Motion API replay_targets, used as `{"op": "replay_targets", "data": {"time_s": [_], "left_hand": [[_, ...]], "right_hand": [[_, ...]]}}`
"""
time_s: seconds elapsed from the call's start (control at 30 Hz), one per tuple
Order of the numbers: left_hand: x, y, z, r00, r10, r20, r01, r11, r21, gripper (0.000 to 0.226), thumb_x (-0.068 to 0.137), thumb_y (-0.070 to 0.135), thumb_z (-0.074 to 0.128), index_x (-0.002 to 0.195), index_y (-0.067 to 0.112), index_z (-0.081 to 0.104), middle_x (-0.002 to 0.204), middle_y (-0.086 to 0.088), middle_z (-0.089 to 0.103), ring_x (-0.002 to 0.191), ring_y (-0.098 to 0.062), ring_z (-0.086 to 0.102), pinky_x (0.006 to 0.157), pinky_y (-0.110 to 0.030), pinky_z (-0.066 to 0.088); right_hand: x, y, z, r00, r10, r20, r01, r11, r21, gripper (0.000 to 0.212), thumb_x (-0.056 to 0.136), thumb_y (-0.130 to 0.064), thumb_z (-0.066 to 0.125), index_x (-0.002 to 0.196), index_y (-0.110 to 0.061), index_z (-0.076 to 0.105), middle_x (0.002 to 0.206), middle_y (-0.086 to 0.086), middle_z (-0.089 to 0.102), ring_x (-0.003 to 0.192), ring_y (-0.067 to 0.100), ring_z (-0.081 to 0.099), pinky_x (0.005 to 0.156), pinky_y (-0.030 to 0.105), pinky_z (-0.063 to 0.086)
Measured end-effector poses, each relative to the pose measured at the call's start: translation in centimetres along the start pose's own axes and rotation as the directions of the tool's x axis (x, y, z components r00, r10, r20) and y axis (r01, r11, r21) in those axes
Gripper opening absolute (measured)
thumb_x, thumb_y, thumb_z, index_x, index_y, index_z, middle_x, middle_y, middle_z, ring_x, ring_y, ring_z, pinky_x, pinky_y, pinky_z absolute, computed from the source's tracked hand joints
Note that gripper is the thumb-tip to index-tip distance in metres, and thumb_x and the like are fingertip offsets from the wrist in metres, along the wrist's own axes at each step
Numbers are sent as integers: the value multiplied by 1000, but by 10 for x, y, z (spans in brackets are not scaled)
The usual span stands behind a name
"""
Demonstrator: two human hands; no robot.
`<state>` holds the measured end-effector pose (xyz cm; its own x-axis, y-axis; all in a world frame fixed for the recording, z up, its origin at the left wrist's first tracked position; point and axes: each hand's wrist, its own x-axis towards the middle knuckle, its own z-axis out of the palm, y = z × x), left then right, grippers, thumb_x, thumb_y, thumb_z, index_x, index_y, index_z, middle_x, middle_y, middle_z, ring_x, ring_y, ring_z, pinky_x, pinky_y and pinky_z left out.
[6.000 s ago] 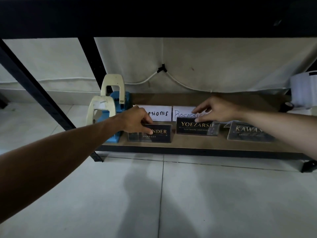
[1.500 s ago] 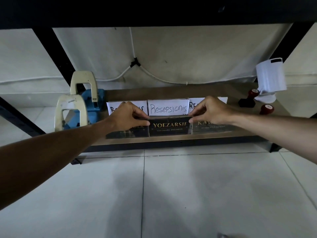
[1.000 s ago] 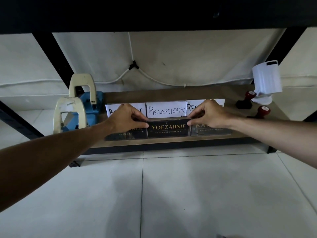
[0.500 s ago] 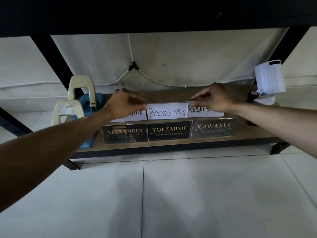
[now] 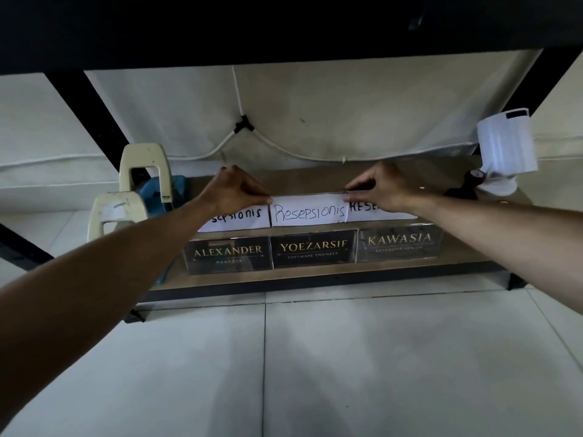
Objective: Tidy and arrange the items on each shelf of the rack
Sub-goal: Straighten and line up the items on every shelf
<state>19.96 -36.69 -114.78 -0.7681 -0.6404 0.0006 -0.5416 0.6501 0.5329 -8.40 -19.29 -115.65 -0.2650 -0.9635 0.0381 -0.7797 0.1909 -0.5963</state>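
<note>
Since earlier, both hands up from black nameplates: left hand [image 5: 237, 191] and right hand [image 5: 380, 187] pinching middle white card [image 5: 309, 212].

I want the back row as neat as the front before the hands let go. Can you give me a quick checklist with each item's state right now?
1. Front nameplates ALEXANDER, YOEZARSIF and KAWASIA in one row, upright: ok.
2. Left hand pinches the top left corner of the middle Resepsionis card: ok.
3. Right hand pinches its top right corner: ok.
4. Middle card level with the left card and right card: ok.
5. Right card's text readable: cannot tell, hand covers it.
6. Hole punches clear of the cards: ok.
</note>
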Motion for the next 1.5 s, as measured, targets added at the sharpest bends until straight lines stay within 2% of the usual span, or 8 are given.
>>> {"op": "replay_targets", "data": {"time_s": [0.1, 0.23, 0.37, 0.77, 1.1, 1.23, 1.37, 1.5], "left_hand": [[4, -3, 4, 999, -35, -7, 34, 999, -29, 23, 82, 32, 80, 100, 19, 79, 100, 5, 77, 71, 16, 64, 70, 2, 45], [4, -6, 7, 998, -56, -23, 55, 998, -36, 24, 82, 34, 80, 103, 20, 79, 102, 7, 76, 79, 13, 62, 73, 0, 44], [3, -7, 8, 999, -35, -41, 34, 999, -11, 26, 83, 35, 79, 104, 20, 78, 101, 7, 76, 73, 15, 59, 66, 1, 43], [-1, -10, 10, 1000, -23, -17, 22, 999, -31, 25, 81, 38, 78, 100, 21, 78, 96, 10, 76, 80, 7, 66, 68, -1, 44], [1, -14, 10, 1000, 5, 1, -5, 999, -45, 23, 82, 38, 78, 98, 21, 77, 89, 16, 71, 79, 9, 66, 68, -3, 45], [0, -15, 9, 1000, 28, 1, -28, 999, -32, 21, 82, 39, 78, 96, 24, 77, 90, 16, 72, 78, 9, 66, 67, -3, 44], [-2, -14, 7, 999, 45, 3, -44, 998, -54, 16, 82, 38, 78, 93, 28, 76, 84, 19, 69, 69, 18, 63, 62, 1, 44], [-3, -17, 6, 998, 56, 8, -56, 997, -44, 19, 82, 40, 78, 95, 27, 76, 85, 18, 70, 71, 15, 65, 68, -5, 51]], "right_hand": [[1, 3, 3, 1000, -13, -14, 13, 1000, -1, 27, 82, -24, 85, 105, -13, 80, 102, 1, 79, 79, -5, 67, 76, 11, 53], [2, 2, 4, 1000, -5, -17, 5, 1000, 14, 23, 82, -21, 85, 103, -14, 81, 99, 0, 79, 80, -3, 68, 82, 21, 58], [2, 3, 4, 1000, 3, -8, -3, 1000, 3, 22, 81, -23, 86, 102, -17, 81, 93, -8, 76, 68, -16, 64, 67, 0, 46], [2, 2, 7, 1000, 14, -15, -14, 1000, 6, 21, 81, -21, 87, 100, -16, 82, 93, -6, 78, 66, -15, 64, 64, 1, 47], [-1, -5, 7, 999, 37, -15, -37, 999, -5, 21, 81, -22, 86, 101, -15, 82, 97, -4, 79, 80, -9, 66, 77, 10, 52], [-2, -8, 7, 999, 41, -21, -41, 999, -16, 22, 81, -23, 86, 101, -16, 82, 98, -3, 79, 84, -1, 69, 87, 25, 58], [-2, -10, 8, 998, 67, -10, -67, 997, -24, 24, 81, -25, 86, 103, -16, 81, 103, -1, 79, 94, 12, 73, 92, 31, 58], [-1, -12, 9, 996, 87, 0, -87, 996, -4, 25, 80, -24, 86, 103, -16, 81, 104, -1, 79, 96, 14, 72, 97, 37, 57]]}}
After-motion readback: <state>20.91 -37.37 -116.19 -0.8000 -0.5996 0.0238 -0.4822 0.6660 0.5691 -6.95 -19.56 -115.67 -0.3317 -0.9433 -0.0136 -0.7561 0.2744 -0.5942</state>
